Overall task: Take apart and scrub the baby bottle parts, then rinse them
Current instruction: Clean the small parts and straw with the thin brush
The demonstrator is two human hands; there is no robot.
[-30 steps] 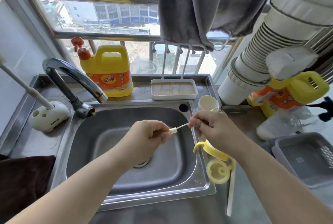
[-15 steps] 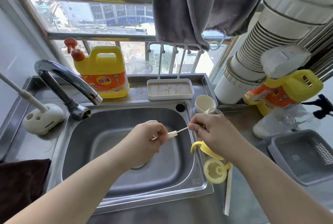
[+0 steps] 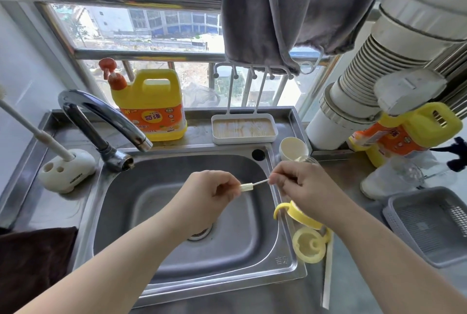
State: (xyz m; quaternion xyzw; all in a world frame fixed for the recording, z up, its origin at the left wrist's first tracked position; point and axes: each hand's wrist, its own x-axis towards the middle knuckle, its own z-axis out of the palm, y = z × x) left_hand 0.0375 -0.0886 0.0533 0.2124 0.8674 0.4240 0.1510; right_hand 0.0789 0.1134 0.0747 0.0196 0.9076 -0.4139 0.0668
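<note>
Over the steel sink [image 3: 121,212], my left hand [image 3: 209,197] pinches a small cream straw piece [image 3: 246,187]. My right hand [image 3: 300,185] pinches the thin white stem of a straw brush [image 3: 261,182] that runs into that piece. On the sink's right rim lie a yellow handled bottle collar [image 3: 290,212], partly under my right wrist, and a yellow lid [image 3: 309,246]. A cream cap [image 3: 293,148] and a clear bottle rim [image 3: 307,159] stand behind my right hand.
A curved tap [image 3: 106,116] stands at the left. Yellow detergent jug [image 3: 151,106] and a white tray rack [image 3: 243,128] sit on the back ledge. A bottle brush in its white holder [image 3: 67,171] is left; a grey basket [image 3: 429,222] is right. A dark cloth [image 3: 32,258] lies front left.
The thin stem has slid a little in and out of the cream piece between my hands. The view shifted slightly; both hands stay over the sink.
</note>
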